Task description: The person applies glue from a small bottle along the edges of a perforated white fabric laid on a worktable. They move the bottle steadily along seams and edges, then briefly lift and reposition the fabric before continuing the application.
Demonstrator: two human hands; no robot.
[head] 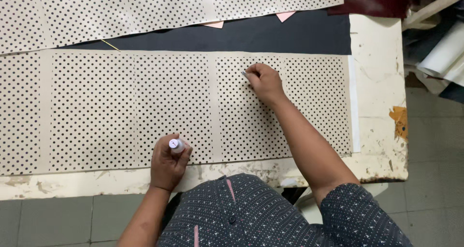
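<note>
A long cream perforated sheet (pixel 121 106) with rows of small round holes lies flat across the worktable (pixel 377 131). My left hand (pixel 168 162) rests on the sheet's near edge and grips a small white bottle (pixel 176 145) upright. My right hand (pixel 264 82) is stretched further out, fingers pinched together and pressed on the sheet near its far edge, holding what looks like a small thin tool; the tool itself is too small to tell. A dark fabric (pixel 270 34) shows under the sheet.
A second perforated sheet (pixel 145 10) lies along the far side, with pink paper corners (pixel 285 15) poking out. Dark red material (pixel 372 0) and white rolls (pixel 442 53) sit at the right. The table's right end is worn and chipped. Grey tiled floor (pixel 48 223) lies below.
</note>
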